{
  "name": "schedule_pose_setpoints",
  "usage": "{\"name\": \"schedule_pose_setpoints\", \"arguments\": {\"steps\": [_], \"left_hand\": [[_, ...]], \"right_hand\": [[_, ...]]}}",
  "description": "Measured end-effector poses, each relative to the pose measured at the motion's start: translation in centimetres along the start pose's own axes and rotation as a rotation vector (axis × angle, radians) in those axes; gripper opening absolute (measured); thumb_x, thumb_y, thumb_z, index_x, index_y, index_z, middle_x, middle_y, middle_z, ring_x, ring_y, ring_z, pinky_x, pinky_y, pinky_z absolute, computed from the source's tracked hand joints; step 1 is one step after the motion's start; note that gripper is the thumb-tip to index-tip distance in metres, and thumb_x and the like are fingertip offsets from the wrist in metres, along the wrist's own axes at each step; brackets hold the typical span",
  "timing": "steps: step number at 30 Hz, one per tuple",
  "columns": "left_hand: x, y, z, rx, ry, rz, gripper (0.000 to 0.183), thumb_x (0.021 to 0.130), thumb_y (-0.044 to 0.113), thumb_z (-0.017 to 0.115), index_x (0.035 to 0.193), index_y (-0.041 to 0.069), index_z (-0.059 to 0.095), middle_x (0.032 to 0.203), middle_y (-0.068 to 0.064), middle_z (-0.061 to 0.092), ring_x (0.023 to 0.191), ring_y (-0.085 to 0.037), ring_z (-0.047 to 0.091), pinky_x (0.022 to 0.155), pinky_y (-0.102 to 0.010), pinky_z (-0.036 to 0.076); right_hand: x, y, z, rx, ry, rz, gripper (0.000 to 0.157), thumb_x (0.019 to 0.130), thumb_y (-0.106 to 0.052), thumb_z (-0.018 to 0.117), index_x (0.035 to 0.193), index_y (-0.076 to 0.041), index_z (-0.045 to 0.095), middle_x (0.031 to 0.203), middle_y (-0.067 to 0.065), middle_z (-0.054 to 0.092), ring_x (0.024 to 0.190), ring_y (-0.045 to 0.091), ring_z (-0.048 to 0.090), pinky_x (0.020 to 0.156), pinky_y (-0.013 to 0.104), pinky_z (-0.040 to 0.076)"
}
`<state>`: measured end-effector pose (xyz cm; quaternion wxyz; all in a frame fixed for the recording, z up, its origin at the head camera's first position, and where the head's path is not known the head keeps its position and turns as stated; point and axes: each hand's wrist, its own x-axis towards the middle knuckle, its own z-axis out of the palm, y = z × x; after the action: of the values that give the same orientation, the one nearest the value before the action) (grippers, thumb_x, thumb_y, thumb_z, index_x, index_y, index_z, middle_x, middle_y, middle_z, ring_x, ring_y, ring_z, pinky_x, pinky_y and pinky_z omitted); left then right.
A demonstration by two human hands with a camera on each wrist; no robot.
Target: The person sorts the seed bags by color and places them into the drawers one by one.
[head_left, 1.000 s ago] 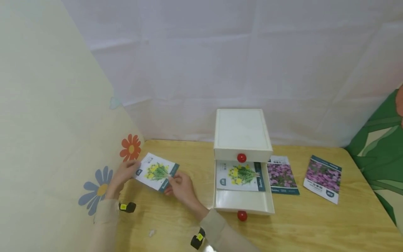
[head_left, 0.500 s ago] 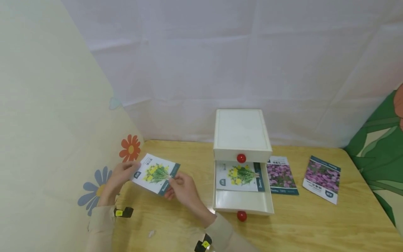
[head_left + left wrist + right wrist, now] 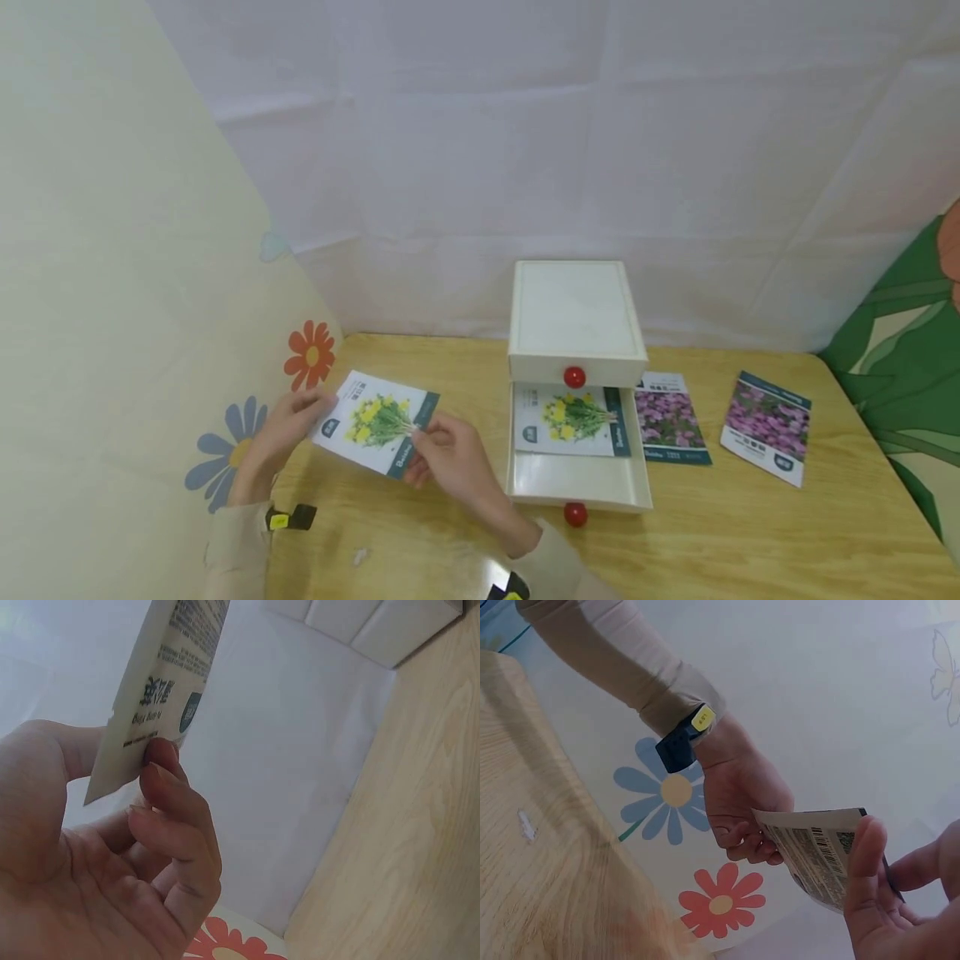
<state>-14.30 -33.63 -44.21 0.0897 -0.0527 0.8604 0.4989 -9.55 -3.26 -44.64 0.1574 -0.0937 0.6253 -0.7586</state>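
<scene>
Left hand point(image 3: 291, 425): fingers clamped on the white end of a flat, rectangular, yellow-flowered packet point(image 3: 367, 412).
Held packet: above the pale wood-grain desk point(image 3: 720, 533), at nine o'clock from the drawers.
Right hand point(image 3: 459, 462): fingers clamped on its dark-teal end.
White two-drawer box point(image 3: 573, 304), red round knobs: lower drawer point(image 3: 577, 477) open towards six o'clock (a matching packet point(image 3: 558, 414) lies inside).
Three o'clock of that: a flat purple-flowered packet point(image 3: 670, 419), then another purple-flowered one point(image 3: 767, 429).

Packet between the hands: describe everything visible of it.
The packet is flat, thin and rectangular, seemingly paper or film. Its white front shows a bunch of yellow flowers with greenery, dark lettering, a badge and a dark teal band at one end; the back carries small print and a barcode. Tilted above the wooden table and slightly bowed, it is pinched by the left hand at the white end and right hand at the banded end.
</scene>
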Motion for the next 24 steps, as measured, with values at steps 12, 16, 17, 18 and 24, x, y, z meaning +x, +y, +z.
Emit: {"name": "schedule_pose_setpoints", "arguments": {"steps": [12,16,17,18,24], "left_hand": [[-2.0,1.1,0.7,-0.017,-0.006,0.112,0.031,0.111,0.022,0.059,0.12,-0.005,0.07,0.096,-0.004,0.076,0.084,-0.015,0.073,0.079,-0.023,0.056],[-2.5,1.5,1.0,-0.018,-0.02,0.148,0.03,0.11,0.019,0.06,0.121,-0.007,0.07,0.097,-0.004,0.076,0.083,-0.014,0.072,0.078,-0.023,0.056],[-2.5,1.6,1.1,-0.021,-0.027,0.155,0.03,0.11,0.019,0.06,0.121,-0.007,0.07,0.097,-0.004,0.077,0.083,-0.014,0.072,0.077,-0.023,0.056],[-2.6,1.7,1.3,-0.028,-0.034,0.162,0.029,0.109,0.018,0.06,0.12,-0.007,0.071,0.097,-0.004,0.077,0.083,-0.014,0.072,0.077,-0.023,0.056],[-3.0,2.0,1.8,-0.068,-0.077,0.219,0.026,0.108,0.013,0.06,0.112,-0.011,0.071,0.093,0.002,0.076,0.081,-0.013,0.07,0.072,-0.022,0.057]], "right_hand": [[-1.8,-1.3,-2.1,-0.036,-0.054,-0.015,0.021,0.106,-0.016,0.065,0.105,0.005,0.067,0.083,0.016,0.076,0.067,0.019,0.073,0.061,0.027,0.066],[-2.1,-1.5,-3.0,-0.05,-0.053,-0.026,0.023,0.106,-0.017,0.065,0.102,0.006,0.066,0.081,0.015,0.075,0.066,0.019,0.073,0.06,0.027,0.066],[-2.2,-1.5,-3.2,-0.052,-0.049,-0.029,0.024,0.106,-0.017,0.065,0.102,0.006,0.066,0.081,0.015,0.075,0.065,0.019,0.072,0.06,0.027,0.066],[-2.2,-1.6,-3.4,-0.057,-0.043,-0.033,0.024,0.106,-0.017,0.065,0.102,0.006,0.066,0.081,0.015,0.075,0.065,0.019,0.072,0.06,0.026,0.065],[-2.8,-1.6,-4.5,-0.082,-0.019,-0.035,0.025,0.106,-0.018,0.064,0.102,0.006,0.067,0.079,0.015,0.074,0.064,0.02,0.071,0.057,0.024,0.063]]}}
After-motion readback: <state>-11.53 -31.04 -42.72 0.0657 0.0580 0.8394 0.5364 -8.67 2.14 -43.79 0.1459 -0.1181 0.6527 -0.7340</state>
